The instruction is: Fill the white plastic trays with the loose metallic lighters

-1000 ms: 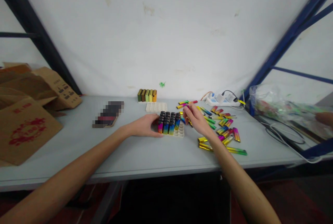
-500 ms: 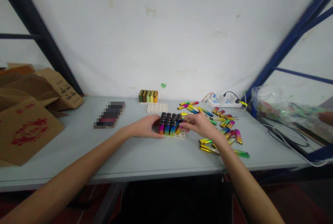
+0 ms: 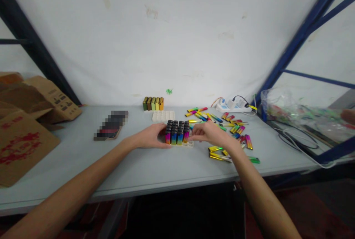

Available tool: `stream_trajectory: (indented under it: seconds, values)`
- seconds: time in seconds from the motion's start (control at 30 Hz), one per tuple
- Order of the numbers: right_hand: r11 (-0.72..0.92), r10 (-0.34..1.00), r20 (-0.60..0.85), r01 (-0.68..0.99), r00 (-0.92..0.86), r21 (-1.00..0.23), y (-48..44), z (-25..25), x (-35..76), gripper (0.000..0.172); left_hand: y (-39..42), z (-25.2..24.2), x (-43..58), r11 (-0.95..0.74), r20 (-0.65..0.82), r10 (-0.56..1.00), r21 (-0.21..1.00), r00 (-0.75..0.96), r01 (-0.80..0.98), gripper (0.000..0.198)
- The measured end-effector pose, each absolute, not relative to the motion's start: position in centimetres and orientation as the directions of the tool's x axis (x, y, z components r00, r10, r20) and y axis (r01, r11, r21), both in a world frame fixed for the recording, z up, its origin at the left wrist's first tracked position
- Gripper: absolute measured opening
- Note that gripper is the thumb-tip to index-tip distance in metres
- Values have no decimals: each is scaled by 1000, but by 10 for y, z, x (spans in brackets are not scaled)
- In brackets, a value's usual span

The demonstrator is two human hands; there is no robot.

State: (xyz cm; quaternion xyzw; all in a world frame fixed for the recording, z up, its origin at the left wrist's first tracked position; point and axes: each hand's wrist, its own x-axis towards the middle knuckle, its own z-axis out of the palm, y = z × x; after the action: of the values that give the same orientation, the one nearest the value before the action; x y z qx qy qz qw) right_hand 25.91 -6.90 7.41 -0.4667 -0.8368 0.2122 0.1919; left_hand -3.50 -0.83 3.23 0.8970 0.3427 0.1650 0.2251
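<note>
Black-topped lighters [image 3: 177, 131] with shiny rainbow bodies stand upright in close rows in a white tray [image 3: 190, 144]. My left hand [image 3: 151, 135] is closed around the left side of this block, thumb at the front and fingers behind. Just right of the block is my right hand [image 3: 203, 132], its fingers loosely bent and the fingertips a little apart. A pink and yellow lighter [image 3: 186, 136] stands in the front row beside those fingertips. Several loose lighters [image 3: 249, 142] lie scattered to the right of and behind my right hand.
Behind the block lies a second white tray [image 3: 163, 116], near a group of upright green, brown and yellow lighters [image 3: 153, 103]. A phone [image 3: 112, 126] is on the left, by cardboard boxes [image 3: 26, 142]. A power strip [image 3: 233, 106], cables and plastic bags [image 3: 288, 109] are at right.
My right hand has drawn back slightly to the right, letting go of the lighter that now stands in the front row. My left hand keeps its hold. The whole view has shifted a little.
</note>
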Motion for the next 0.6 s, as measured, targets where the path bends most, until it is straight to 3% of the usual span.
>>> stream_trajectory:
  seconds: [0.1,0.2,0.33,0.43,0.6]
  values:
    - [382,919,125,771,-373,-510,-66,84,311,30,-8,33,-35,-647,111,707,502,698,574,66]
    - [191,979,131,925,-156,-328,-59,82,384,30,-8,32,-36,-634,99,716,507,691,584,66]
    - [-125,971,176,973,159,-192,-47,57,458,37,-6,30,-35,-628,106,733,487,672,608,69]
    - [-192,960,174,967,221,-170,-37,36,474,41,-7,31,-35,-636,114,728,480,676,604,67]
    - [-112,989,74,975,128,-192,-11,31,458,50,-8,33,-34,-637,141,723,514,676,575,64]
